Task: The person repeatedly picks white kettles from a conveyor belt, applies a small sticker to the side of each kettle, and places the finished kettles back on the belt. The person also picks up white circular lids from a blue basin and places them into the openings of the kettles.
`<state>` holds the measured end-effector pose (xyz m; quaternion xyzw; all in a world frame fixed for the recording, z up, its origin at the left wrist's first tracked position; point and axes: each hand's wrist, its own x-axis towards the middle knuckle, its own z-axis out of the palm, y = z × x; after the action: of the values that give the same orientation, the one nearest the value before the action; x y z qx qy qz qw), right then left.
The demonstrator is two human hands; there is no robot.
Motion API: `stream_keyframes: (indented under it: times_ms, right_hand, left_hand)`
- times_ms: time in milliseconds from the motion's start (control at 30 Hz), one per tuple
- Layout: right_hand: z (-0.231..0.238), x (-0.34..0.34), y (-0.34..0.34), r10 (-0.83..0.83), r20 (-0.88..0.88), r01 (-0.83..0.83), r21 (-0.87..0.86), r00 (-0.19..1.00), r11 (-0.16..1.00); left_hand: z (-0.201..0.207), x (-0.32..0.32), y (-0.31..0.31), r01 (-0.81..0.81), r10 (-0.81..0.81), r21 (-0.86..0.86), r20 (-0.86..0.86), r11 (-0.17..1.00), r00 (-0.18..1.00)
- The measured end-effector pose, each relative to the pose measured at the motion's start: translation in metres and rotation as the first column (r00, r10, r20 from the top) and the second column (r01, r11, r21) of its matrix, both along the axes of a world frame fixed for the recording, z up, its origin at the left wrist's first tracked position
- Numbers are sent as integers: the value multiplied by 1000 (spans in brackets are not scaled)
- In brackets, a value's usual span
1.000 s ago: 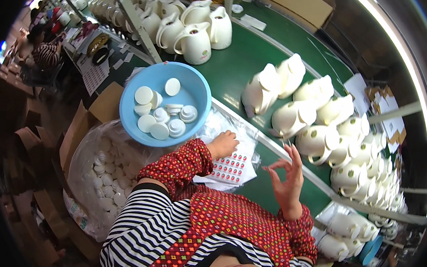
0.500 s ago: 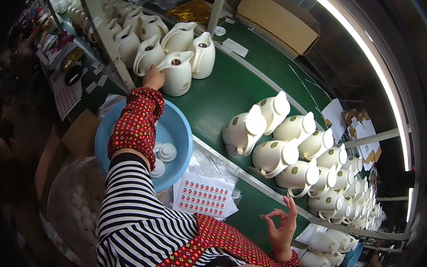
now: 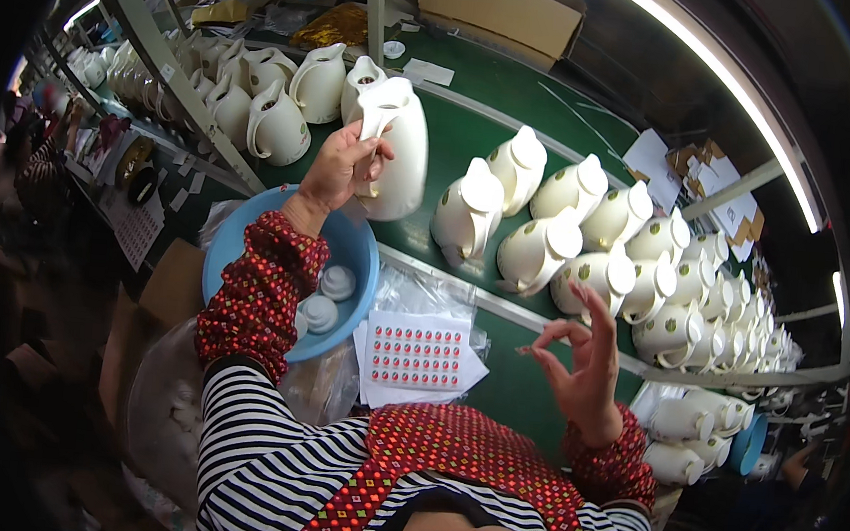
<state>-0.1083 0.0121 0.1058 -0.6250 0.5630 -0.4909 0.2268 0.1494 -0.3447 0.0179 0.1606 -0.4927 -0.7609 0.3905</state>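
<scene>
My left hand (image 3: 341,167) grips a cream-white thermos jug (image 3: 405,159) by its handle. The jug is lifted off the green belt, upright or nearly so, over the far rim of a blue basin (image 3: 368,296). My right hand (image 3: 591,373) is raised on the right, thumb and forefinger pinched at a tiny item too small to name, the other fingers stretched. Round white lids (image 3: 321,312) lie in the basin. Between my arms rests a sheet of small red oval stickers (image 3: 416,357) on clear plastic.
Lidless jugs (image 3: 279,126) stand in a group at the far left. Several lidded jugs (image 3: 469,209) with green emblems line the green belt (image 3: 413,230) to the right. A metal post (image 3: 176,71) rises at the left; a cardboard box (image 3: 500,12) sits behind.
My left hand has picked the jug up from the left group and carried it right and nearer to me. My right hand has risen slightly, still pinched. The view has shifted.
</scene>
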Motion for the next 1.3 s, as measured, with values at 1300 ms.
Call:
stream_keyframes:
  times_ms: [1300]
  right_hand:
    - [-28,50,91,435,-138,-408,186,890,894]
  left_hand:
    - [16,-72,299,231,-302,739,-39,633,952]
